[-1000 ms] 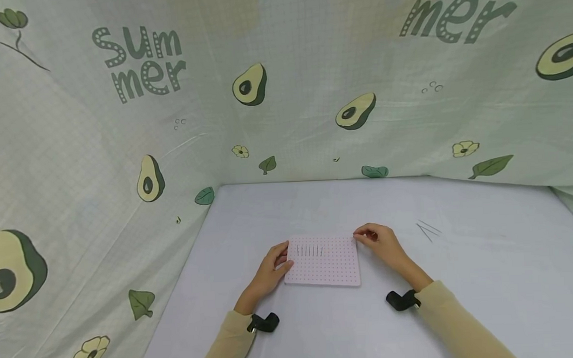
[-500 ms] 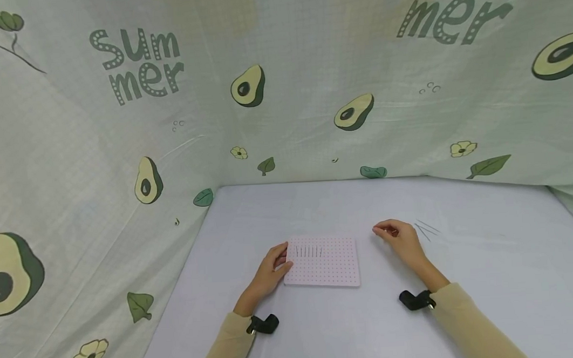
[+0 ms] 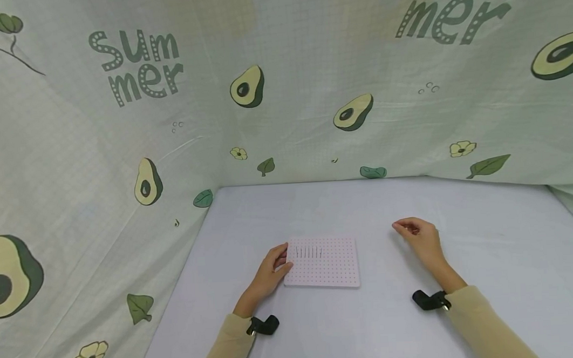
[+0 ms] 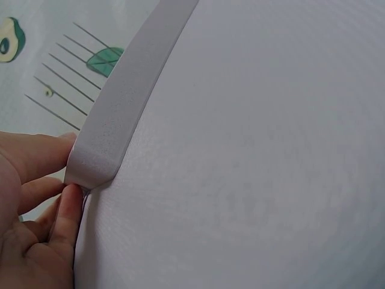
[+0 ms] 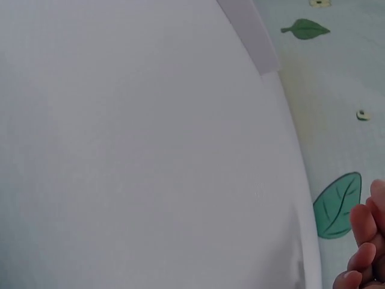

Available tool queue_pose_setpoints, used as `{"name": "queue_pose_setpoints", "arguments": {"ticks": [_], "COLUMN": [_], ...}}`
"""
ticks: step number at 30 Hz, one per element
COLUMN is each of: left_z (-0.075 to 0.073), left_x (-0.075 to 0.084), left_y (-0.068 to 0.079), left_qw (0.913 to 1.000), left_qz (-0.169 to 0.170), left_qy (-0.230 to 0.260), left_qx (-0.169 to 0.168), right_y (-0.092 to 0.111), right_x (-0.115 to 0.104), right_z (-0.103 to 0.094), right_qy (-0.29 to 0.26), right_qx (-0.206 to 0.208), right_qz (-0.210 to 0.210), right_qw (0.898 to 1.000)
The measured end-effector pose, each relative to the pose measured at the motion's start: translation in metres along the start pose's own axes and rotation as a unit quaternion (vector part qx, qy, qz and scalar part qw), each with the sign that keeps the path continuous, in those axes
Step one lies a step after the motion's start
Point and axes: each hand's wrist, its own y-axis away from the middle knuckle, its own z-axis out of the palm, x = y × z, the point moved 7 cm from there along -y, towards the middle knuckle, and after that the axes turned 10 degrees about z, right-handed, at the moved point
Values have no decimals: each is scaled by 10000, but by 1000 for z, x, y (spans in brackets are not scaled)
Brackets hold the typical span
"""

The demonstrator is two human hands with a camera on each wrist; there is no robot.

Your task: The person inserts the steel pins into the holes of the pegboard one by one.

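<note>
A pale pink pegboard (image 3: 330, 271) with rows of small holes lies on the white table. My left hand (image 3: 268, 272) grips its left edge, thumb on the near part and fingers behind. Several thin metal pins (image 3: 308, 252) stand upright in a row at the board's upper left; in the left wrist view these pins (image 4: 66, 84) rise beside the board's side wall (image 4: 123, 108). Right of the board, my right hand (image 3: 422, 239) is over the table with loosely curled fingers and nothing visible in them. In the right wrist view its fingertips (image 5: 363, 223) show at the edge.
White cloth covers the table (image 3: 352, 327). A pale green curtain (image 3: 289, 49) with printed avocados and leaves hangs at the back and left. Black wrist-worn cameras (image 3: 264, 325) sit on both forearms.
My right hand has moved right, away from the board's upper right corner, and now hides the loose pins seen lying there earlier. My left hand and the board stay put.
</note>
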Motion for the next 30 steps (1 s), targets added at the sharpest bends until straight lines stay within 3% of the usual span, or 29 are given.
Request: {"name": "queue_pose_setpoints", "arguments": {"ticks": [6, 10, 21, 30], "left_z": [4, 3, 3, 3], "left_x": [-29, -38, -42, -40], "left_y": [0, 1, 3, 2], "left_qw": [9999, 10000, 9999, 10000], "left_qz": [20, 32, -34, 47], "left_qy": [-74, -87, 6, -67], "left_qx": [76, 16, -111, -28], "right_y": [0, -1, -3, -2], "right_x": [5, 11, 23, 31], "right_z": [-15, -23, -37, -42], "right_qy": [199, 218, 545, 700], "right_qx": [353, 521, 663, 773], "right_qz": [131, 354, 701, 830], "right_qw": [9991, 9978, 9938, 9911]}}
